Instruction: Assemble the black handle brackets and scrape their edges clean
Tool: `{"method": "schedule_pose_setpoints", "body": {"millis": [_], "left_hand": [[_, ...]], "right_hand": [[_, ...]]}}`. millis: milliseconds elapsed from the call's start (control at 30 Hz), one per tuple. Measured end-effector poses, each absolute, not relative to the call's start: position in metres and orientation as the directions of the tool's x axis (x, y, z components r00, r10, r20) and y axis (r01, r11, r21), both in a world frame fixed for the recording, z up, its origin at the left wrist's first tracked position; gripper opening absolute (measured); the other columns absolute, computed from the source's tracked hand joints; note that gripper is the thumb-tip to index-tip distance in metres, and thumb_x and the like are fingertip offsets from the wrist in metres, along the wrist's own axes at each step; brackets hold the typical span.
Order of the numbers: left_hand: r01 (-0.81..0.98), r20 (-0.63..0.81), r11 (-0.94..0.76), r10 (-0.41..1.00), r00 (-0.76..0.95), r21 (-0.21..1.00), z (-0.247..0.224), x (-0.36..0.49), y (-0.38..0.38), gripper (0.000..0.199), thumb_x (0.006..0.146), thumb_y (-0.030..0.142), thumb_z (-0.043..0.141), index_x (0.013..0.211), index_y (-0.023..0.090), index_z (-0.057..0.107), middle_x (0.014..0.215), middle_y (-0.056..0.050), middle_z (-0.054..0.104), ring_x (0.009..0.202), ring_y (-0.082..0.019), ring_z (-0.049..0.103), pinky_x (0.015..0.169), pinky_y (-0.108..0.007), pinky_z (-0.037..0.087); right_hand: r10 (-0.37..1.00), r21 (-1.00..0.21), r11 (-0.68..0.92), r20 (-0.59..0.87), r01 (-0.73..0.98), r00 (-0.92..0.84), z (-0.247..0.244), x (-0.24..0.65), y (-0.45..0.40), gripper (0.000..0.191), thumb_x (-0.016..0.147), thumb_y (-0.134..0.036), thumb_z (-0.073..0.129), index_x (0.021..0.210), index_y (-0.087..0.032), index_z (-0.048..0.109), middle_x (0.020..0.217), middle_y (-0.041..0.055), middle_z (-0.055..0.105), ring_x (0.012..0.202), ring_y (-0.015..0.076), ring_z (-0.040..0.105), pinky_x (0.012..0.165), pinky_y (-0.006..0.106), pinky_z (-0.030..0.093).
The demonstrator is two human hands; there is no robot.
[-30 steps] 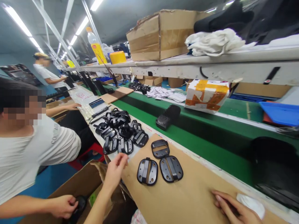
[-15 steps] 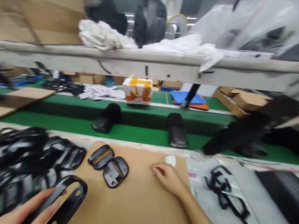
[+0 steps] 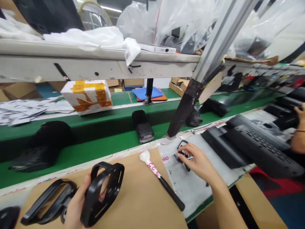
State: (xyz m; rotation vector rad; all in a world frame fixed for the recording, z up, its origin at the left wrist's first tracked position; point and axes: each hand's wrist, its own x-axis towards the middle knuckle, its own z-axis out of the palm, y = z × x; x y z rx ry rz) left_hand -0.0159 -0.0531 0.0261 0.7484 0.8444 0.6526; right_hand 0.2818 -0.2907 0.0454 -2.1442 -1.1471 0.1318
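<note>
My left hand (image 3: pixel 77 200) is closed around a black plastic frame (image 3: pixel 94 198) with a large opening, holding it tilted above the cardboard sheet (image 3: pixel 140 197). Just left of that hand, another black plastic frame (image 3: pixel 39 206) lies on the cardboard, partly hidden by the hand. On the white-covered tabletop to the right, my right hand (image 3: pixel 196 159) has its fingers closed on a thin black plastic bracket (image 3: pixel 182 144), which they partly cover. Between the hands lies a tool with a black handle (image 3: pixel 171 192) and a white-wrapped head (image 3: pixel 145 156).
Behind the work surface runs a green conveyor (image 3: pixel 111 136) carrying black parts (image 3: pixel 143 127). A dark-wrapped post (image 3: pixel 186 105) rises beyond my right hand. Large black covers (image 3: pixel 257 146) are stacked on the right, near another person's hand (image 3: pixel 300 117). A taped box (image 3: pixel 88 97) stands behind.
My view has swung right. My right hand has moved from the cardboard to the black bracket and closed on it. The left hand still holds its frame, now raised and turned.
</note>
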Motion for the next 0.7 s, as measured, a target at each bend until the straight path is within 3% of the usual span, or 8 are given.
{"method": "schedule_pose_setpoints", "body": {"millis": [100, 200, 300, 433, 567, 700], "left_hand": [[-0.352, -0.366, 0.657, 0.701, 0.612, 0.667, 0.012, 0.019, -0.051, 0.031, 0.065, 0.037, 0.085, 0.075, 0.019, 0.062, 0.054, 0.006, 0.038, 0.049, -0.009, 0.036, 0.047, -0.021, 0.044], [-0.367, -0.341, 0.693, 0.660, 0.670, 0.621, -0.009, 0.049, -0.051, 0.016, 0.074, 0.026, 0.075, 0.078, 0.016, 0.064, 0.055, 0.005, 0.040, 0.050, -0.008, 0.037, 0.050, -0.020, 0.045], [-0.328, -0.390, 0.743, 0.610, 0.690, 0.583, -0.030, 0.061, -0.052, 0.011, 0.079, 0.021, 0.067, 0.073, 0.015, 0.061, 0.054, 0.004, 0.042, 0.049, -0.009, 0.038, 0.049, -0.021, 0.046], [-0.345, -0.402, 0.764, 0.599, 0.692, 0.545, -0.050, 0.050, -0.046, 0.005, 0.080, 0.017, 0.068, 0.081, 0.014, 0.064, 0.057, 0.005, 0.046, 0.049, -0.008, 0.040, 0.051, -0.021, 0.047], [-0.445, -0.407, 0.733, 0.665, 0.626, 0.514, -0.060, 0.043, -0.042, 0.019, 0.077, 0.018, 0.077, 0.092, 0.017, 0.065, 0.068, 0.004, 0.057, 0.052, -0.008, 0.046, 0.052, -0.020, 0.045], [-0.414, -0.407, 0.753, 0.637, 0.655, 0.512, -0.063, 0.048, -0.050, 0.032, 0.073, 0.031, 0.087, 0.083, 0.019, 0.059, 0.065, 0.007, 0.054, 0.047, -0.006, 0.040, 0.047, -0.019, 0.035]], "right_hand": [[0.695, -0.524, -0.513, 0.212, 0.680, 0.687, 0.033, 0.285, -0.318, 0.027, 0.086, -0.046, 0.073, 0.096, -0.021, 0.071, 0.078, 0.0024, 0.058, 0.078, 0.0234, 0.055, 0.074, 0.034, 0.041], [0.633, -0.555, -0.552, 0.207, 0.622, 0.746, 0.011, 0.282, -0.320, 0.027, 0.084, -0.046, 0.069, 0.077, -0.021, 0.069, 0.068, 0.0024, 0.055, 0.071, 0.0233, 0.052, 0.071, 0.035, 0.037], [0.601, -0.635, -0.518, 0.206, 0.573, 0.772, 0.002, 0.281, -0.314, 0.023, 0.087, -0.040, 0.061, 0.079, -0.020, 0.070, 0.066, 0.0032, 0.058, 0.069, 0.0227, 0.053, 0.070, 0.035, 0.037], [0.564, -0.806, -0.397, 0.163, 0.439, 0.809, 0.021, 0.292, -0.307, 0.028, 0.089, -0.046, 0.062, 0.087, -0.018, 0.068, 0.065, 0.0024, 0.061, 0.062, 0.0191, 0.054, 0.061, 0.030, 0.041], [0.599, -0.928, -0.186, 0.154, 0.323, 0.786, 0.043, 0.302, -0.283, 0.030, 0.092, -0.049, 0.064, 0.089, -0.019, 0.061, 0.062, -0.0009, 0.059, 0.056, 0.0146, 0.055, 0.057, 0.026, 0.044], [0.714, -0.972, 0.006, 0.170, 0.236, 0.679, 0.040, 0.276, -0.230, 0.029, 0.097, -0.050, 0.058, 0.095, -0.022, 0.054, 0.060, -0.0019, 0.061, 0.050, 0.0154, 0.058, 0.051, 0.026, 0.048]]}}
